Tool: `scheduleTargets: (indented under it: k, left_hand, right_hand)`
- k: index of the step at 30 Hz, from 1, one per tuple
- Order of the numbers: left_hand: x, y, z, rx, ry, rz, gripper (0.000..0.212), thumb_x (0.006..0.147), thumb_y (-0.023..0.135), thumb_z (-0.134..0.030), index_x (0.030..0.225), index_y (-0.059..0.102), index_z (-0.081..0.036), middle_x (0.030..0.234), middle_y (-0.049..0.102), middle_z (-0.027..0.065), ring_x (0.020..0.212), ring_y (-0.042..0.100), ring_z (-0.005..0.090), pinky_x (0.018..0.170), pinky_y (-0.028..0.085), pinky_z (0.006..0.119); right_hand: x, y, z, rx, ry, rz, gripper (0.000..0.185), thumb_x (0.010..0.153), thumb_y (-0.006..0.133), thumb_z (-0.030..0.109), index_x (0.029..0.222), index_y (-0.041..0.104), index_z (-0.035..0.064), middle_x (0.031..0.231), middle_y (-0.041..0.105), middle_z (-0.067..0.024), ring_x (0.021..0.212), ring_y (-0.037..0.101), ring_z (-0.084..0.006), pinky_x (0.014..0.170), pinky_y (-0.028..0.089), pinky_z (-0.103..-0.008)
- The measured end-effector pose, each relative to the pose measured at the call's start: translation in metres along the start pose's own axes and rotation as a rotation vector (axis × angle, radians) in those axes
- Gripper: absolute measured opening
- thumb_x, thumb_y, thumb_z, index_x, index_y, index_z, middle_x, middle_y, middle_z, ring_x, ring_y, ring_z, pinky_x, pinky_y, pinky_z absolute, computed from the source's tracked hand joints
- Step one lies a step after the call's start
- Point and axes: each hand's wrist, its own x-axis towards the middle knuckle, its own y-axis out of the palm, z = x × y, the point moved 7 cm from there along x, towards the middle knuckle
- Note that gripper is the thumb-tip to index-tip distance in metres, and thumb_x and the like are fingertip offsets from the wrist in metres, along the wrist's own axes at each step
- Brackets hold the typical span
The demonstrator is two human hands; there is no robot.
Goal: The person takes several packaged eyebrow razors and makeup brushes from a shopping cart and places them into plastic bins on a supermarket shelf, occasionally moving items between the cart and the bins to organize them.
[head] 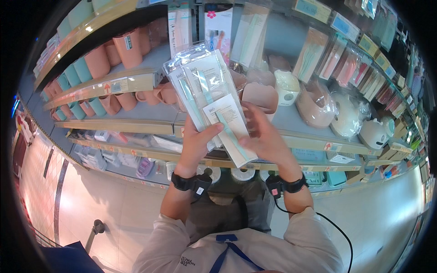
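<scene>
My left hand (pixel 201 140) holds a fanned stack of clear-plastic packs, its thumb pressed on the front one. Each visible card is white and printed, with a slim mint-green tool on it. The front pack (pixel 227 124) slants down to the right over a middle pack (pixel 218 71) and a left pack (pixel 186 90). At the front pack's right edge is my right hand (pixel 264 133), blurred, its fingers apart. Its thumb overlaps that edge; whether it touches cannot be made out. The packs are held in front of store shelves, above the edge of the middle shelf.
Pink and mint cups (pixel 97 61) line the left shelves. Plastic-wrapped containers (pixel 315 104) stand on the right, below hanging packs (pixel 310 54). White rolls (pixel 242 174) sit low in front. A black cable (pixel 341 232) runs from my right wrist. A blue object (pixel 71 257) is at lower left.
</scene>
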Motion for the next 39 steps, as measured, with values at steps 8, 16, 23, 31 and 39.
scheduleTargets:
  k: [8,16,23,31,39]
  left_hand:
    - [0.008,0.022,0.013,0.135,-0.067,0.125,0.054,0.078,0.069,-0.003,0.124,0.042,0.001,0.114,0.056,0.0104,0.102,0.056,0.0166,0.087,0.046,0.030]
    - [0.006,0.040,0.013,0.526,0.149,0.274,0.054,0.095,0.043,-0.039,0.128,0.038,0.004,0.120,0.052,0.0138,0.110,0.050,0.0215,0.095,0.037,0.033]
    - [0.014,0.034,0.009,0.632,0.188,-0.074,0.037,0.099,0.036,-0.026,0.114,0.051,0.004,0.099,0.059,0.0123,0.090,0.054,0.0190,0.081,0.041,0.029]
    - [0.035,0.046,0.003,0.539,0.304,-0.077,0.015,0.088,0.059,-0.009,0.097,0.062,0.002,0.082,0.057,0.0046,0.070,0.049,0.0065,0.060,0.040,0.021]
    - [0.053,0.063,-0.016,0.702,0.444,-0.118,0.019,0.085,0.065,-0.015,0.092,0.064,0.002,0.078,0.058,0.0010,0.065,0.047,0.0043,0.056,0.039,0.020]
  right_hand:
    - [-0.009,0.004,-0.033,0.341,0.140,-0.141,0.079,0.068,0.076,0.004,0.133,0.030,-0.0006,0.120,0.050,-0.0120,0.114,0.049,-0.0207,0.086,0.049,-0.0308]
    - [-0.010,0.004,-0.044,0.605,0.125,-0.239,0.070,0.072,0.071,0.000,0.131,0.033,0.0014,0.119,0.052,-0.0094,0.110,0.052,-0.0174,0.091,0.045,-0.0314]
    - [-0.015,0.007,-0.054,0.873,0.139,-0.358,0.062,0.075,0.067,-0.004,0.128,0.035,0.0020,0.117,0.054,-0.0073,0.106,0.054,-0.0153,0.091,0.045,-0.0308]
    - [-0.013,-0.001,-0.046,0.976,0.139,-0.310,0.059,0.076,0.065,-0.005,0.128,0.036,0.0042,0.119,0.053,-0.0083,0.108,0.053,-0.0172,0.093,0.044,-0.0333]
    - [-0.013,-0.022,-0.044,1.032,0.022,-0.481,0.057,0.077,0.063,-0.005,0.127,0.036,0.0056,0.118,0.053,-0.0076,0.108,0.053,-0.0191,0.093,0.045,-0.0344]
